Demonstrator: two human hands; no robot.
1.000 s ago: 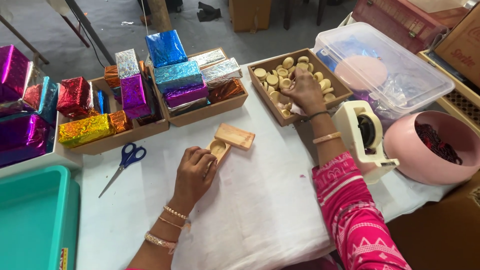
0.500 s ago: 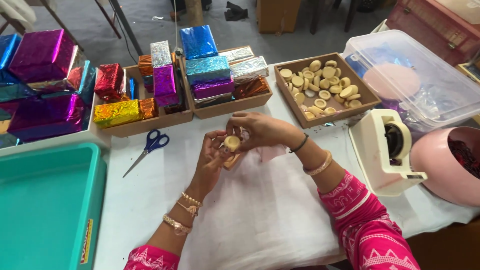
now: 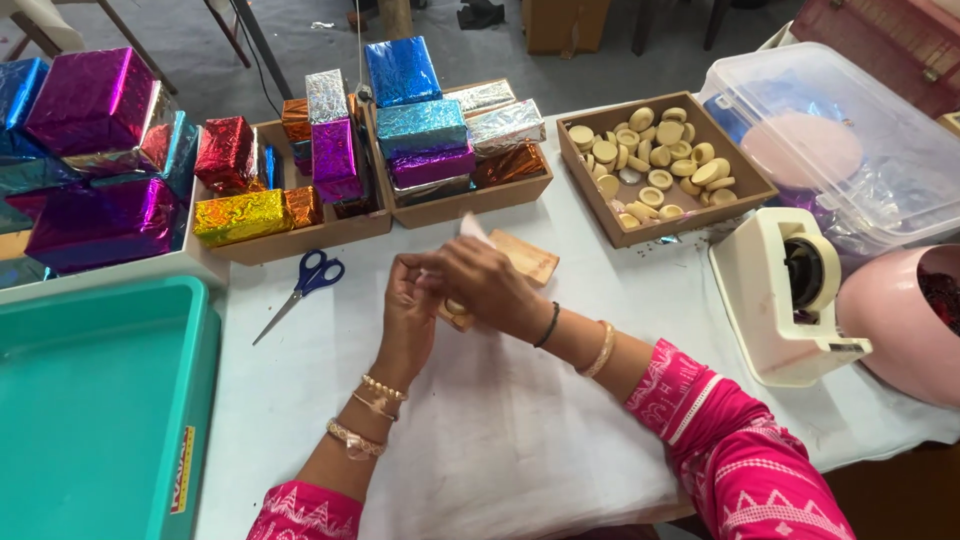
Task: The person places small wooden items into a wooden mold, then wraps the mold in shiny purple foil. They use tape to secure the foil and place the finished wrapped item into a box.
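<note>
My left hand (image 3: pixel 410 300) and my right hand (image 3: pixel 480 285) meet over the middle of the white-covered table (image 3: pixel 500 440). Between them they hold a small round wooden cup (image 3: pixel 456 310), mostly hidden by my fingers, with a scrap of white paper (image 3: pixel 472 228) sticking up behind. A flat wooden block (image 3: pixel 528 258) lies just behind my right hand. A wooden tray of several round wooden cups (image 3: pixel 655 160) stands at the back right.
Blue-handled scissors (image 3: pixel 305 285) lie left of my hands. Two wooden trays hold foil-wrapped boxes (image 3: pixel 420 130), with more foil boxes (image 3: pixel 90 150) at far left. A teal tray (image 3: pixel 90 400) sits front left. A tape dispenser (image 3: pixel 790 295), pink bowl (image 3: pixel 900 330) and clear lidded tub (image 3: pixel 820 140) stand at right.
My right hand left the tray of round cups and came back to my left hand. Both hands have closed over the small cup near the wooden block.
</note>
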